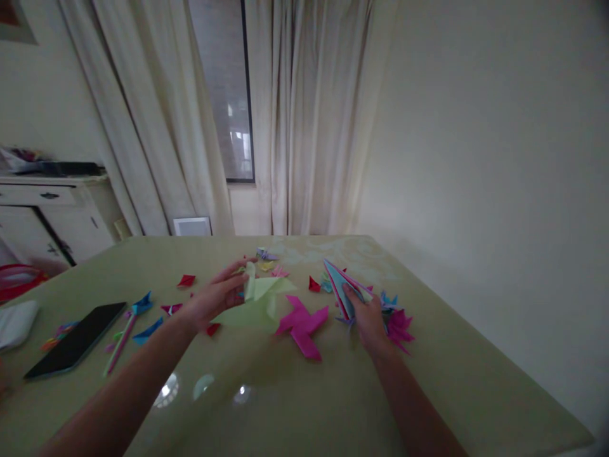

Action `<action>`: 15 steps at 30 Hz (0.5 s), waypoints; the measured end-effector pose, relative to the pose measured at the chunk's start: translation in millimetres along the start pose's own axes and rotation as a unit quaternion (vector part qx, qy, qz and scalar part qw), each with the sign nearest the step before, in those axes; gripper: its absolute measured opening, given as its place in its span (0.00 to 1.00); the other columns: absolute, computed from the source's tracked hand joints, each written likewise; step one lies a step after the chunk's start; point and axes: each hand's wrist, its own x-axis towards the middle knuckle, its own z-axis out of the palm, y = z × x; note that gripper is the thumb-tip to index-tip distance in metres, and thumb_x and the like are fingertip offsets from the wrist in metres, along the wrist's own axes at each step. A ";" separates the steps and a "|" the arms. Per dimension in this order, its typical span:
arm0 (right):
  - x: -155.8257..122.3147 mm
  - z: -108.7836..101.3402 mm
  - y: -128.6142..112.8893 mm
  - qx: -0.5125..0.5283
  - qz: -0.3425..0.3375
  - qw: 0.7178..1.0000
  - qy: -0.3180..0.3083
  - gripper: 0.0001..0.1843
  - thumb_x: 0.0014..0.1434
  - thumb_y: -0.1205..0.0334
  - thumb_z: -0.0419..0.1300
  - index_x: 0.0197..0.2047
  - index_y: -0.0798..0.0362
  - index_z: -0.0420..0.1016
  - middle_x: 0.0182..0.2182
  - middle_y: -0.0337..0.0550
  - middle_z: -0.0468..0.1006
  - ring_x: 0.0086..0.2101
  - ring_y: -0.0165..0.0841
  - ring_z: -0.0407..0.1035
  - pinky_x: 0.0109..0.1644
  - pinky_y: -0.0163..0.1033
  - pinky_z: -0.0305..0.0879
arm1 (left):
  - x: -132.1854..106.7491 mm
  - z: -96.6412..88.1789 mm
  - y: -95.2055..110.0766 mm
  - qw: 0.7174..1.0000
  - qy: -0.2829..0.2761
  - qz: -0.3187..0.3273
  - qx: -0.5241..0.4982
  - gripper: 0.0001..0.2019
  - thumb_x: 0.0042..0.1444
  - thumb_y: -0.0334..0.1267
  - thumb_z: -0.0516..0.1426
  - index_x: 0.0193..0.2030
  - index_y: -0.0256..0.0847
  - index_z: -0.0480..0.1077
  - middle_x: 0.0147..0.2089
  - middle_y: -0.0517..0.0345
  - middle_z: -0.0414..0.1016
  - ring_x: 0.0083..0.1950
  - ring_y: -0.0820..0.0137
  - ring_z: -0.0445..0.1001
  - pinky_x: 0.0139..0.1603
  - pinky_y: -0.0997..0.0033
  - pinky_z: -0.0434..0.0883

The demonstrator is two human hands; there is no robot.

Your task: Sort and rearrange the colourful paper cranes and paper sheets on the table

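My left hand has its fingers closed round the edge of a pale green sheet of paper, which is creased and partly folded over. In my right hand is a folded paper piece in light blue, pink and white, its point aimed up and to the left. Between the hands a pink paper pinwheel lies flat on the table. Beside my right hand sits a magenta folded paper flower, with blue folded paper behind it.
Small red paper pieces and blue ones lie scattered on the table. To the left are a black tablet or phone, a pink-and-green stick and a white pouch-like object. A wall stands along the right.
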 end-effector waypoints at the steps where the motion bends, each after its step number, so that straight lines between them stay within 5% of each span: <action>1: -0.9 0.7 -0.9 -0.009 0.001 1.000 -0.005 0.33 0.48 0.37 0.74 0.43 0.59 0.83 0.32 0.51 0.86 0.36 0.47 0.82 0.42 0.49 0.80 | -1.7 2.6 -9.3 1.000 -0.009 -0.010 0.020 0.32 0.51 0.46 0.70 0.65 0.53 0.73 0.48 0.54 0.84 0.42 0.63 0.84 0.39 0.68 0.81; 4: -5.7 5.4 -4.8 -0.021 0.004 0.999 -0.027 0.29 0.47 0.40 0.75 0.42 0.57 0.84 0.37 0.52 0.87 0.41 0.49 0.82 0.51 0.52 0.78 | -4.0 -5.0 -30.1 0.998 0.001 -0.021 0.057 0.33 0.51 0.49 0.71 0.64 0.54 0.73 0.49 0.54 0.83 0.43 0.64 0.84 0.39 0.69 0.81; 9: -15.2 14.2 -10.5 -0.001 -0.007 0.995 -0.095 0.25 0.50 0.42 0.73 0.42 0.55 0.85 0.40 0.51 0.88 0.44 0.49 0.81 0.55 0.53 0.75 | 0.2 -23.7 -39.9 0.994 0.105 -0.032 0.008 0.32 0.50 0.45 0.68 0.64 0.52 0.71 0.46 0.54 0.84 0.43 0.61 0.85 0.38 0.67 0.82; 15: -14.8 14.2 -8.6 -0.001 0.008 0.999 -0.040 0.27 0.48 0.40 0.74 0.39 0.56 0.84 0.36 0.51 0.87 0.39 0.47 0.81 0.48 0.51 0.78 | -6.0 3.4 -33.7 0.995 0.090 -0.030 -0.018 0.33 0.56 0.46 0.65 0.68 0.55 0.66 0.46 0.55 0.84 0.41 0.61 0.85 0.37 0.65 0.82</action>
